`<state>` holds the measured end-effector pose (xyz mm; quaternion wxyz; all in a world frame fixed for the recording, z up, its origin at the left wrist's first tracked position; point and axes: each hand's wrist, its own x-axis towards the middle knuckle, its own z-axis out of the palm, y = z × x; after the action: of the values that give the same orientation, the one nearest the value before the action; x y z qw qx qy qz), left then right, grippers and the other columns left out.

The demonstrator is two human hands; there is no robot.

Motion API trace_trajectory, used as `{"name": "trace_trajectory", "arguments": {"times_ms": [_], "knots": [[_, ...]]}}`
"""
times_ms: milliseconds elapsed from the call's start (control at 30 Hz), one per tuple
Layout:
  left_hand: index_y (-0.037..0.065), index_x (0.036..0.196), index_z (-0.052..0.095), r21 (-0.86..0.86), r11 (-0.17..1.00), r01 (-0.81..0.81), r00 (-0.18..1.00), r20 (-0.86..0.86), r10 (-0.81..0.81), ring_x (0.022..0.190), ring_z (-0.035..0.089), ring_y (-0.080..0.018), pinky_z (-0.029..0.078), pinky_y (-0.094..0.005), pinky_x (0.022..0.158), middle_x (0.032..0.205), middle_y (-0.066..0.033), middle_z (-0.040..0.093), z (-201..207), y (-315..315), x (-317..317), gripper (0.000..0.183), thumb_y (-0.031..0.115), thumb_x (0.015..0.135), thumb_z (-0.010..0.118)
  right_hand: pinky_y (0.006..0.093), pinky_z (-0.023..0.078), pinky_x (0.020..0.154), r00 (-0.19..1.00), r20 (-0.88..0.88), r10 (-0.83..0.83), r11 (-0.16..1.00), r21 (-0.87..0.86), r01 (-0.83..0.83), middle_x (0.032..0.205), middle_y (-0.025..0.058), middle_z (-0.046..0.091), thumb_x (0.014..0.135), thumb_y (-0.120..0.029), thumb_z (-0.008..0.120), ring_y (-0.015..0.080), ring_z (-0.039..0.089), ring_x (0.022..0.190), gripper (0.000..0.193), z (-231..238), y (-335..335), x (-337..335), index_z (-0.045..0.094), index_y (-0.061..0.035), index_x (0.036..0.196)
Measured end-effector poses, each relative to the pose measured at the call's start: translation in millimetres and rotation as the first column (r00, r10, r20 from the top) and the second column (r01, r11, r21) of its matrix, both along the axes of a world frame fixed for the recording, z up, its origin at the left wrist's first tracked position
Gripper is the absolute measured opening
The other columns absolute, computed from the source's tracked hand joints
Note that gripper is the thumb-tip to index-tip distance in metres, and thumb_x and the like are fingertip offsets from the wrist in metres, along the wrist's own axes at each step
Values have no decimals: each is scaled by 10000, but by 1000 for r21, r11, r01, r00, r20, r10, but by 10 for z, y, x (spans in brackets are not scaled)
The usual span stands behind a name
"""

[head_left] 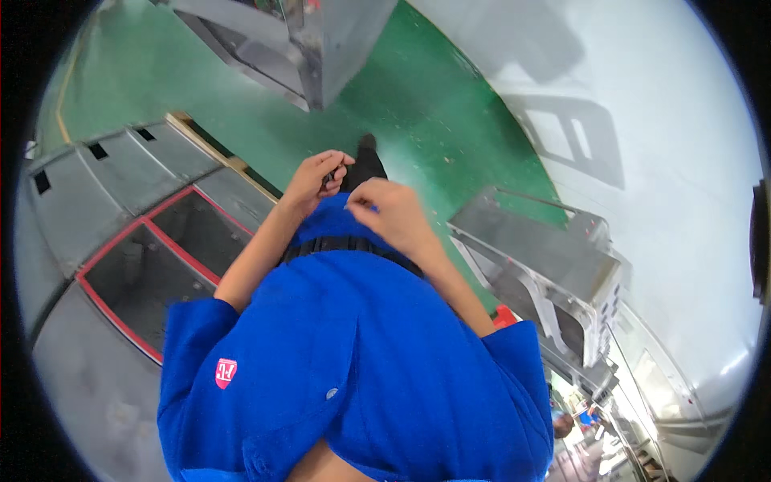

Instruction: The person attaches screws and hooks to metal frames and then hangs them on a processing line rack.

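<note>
Two points matter: keep the small dark object [328, 178] secure in your curled left hand [309, 180], beyond the black belt [341, 243], and steady your half-curled right hand [392, 210], whose contents I cannot tell.

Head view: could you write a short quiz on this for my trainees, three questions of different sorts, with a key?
1. Multiple choice: what colour is the edging around the dark windows in the grey metal shell? A) yellow B) red C) blue
2. True or false: a gap shows between the right hand and the left hand.
3. Fill in: the small dark thing is between the fingers of the person's ____ hand.

Key: 1. B; 2. True; 3. left
</note>
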<state>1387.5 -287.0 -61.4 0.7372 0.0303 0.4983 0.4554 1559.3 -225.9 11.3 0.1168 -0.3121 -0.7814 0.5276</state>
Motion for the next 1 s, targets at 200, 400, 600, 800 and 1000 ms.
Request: {"name": "trace_trajectory", "arguments": {"times_ms": [200,400,600,800,1000], "knots": [[-6,995,520,40,951,-307,951,-23,308,547,398,-66,279,-186,431,718,-12,472,59,-31,-733,249,218,903,463,397,444,601,961,-170,218,963,-121,-240,695,154,581,715,-108,560,323,575,654,114,-90,113,-726,535,-16,778],[-8,1023,521,28,881,-472,881,-6,473,577,404,-72,293,-193,453,744,-13,484,-69,-138,-1171,235,175,883,477,405,444,590,967,-151,207,929,-281,-242,679,173,580,697,-99,545,335,576,643,112,-183,180,-1108,528,-12,766],[37,889,544,120,861,-493,864,-48,501,532,380,-74,292,-205,446,678,4,465,-128,-253,-1994,195,226,886,494,316,440,582,955,-89,281,921,-253,-295,652,105,561,734,-141,553,193,559,611,148,-303,52,-1941,524,-14,804],[63,831,519,195,689,-698,689,-79,721,513,414,-74,291,-190,405,664,4,487,133,-693,-3105,273,322,905,472,342,455,605,927,-55,371,909,-181,-375,663,140,573,748,-107,540,242,586,639,119,-297,-61,-3159,529,-8,814],[65,835,511,172,521,-836,522,-44,852,536,431,-75,311,-184,410,697,-8,497,79,-1162,-3732,242,290,911,464,365,461,617,941,-22,339,938,-67,-339,685,158,580,744,-83,530,284,596,660,102,-471,27,-4053,515,-5,808]]}}
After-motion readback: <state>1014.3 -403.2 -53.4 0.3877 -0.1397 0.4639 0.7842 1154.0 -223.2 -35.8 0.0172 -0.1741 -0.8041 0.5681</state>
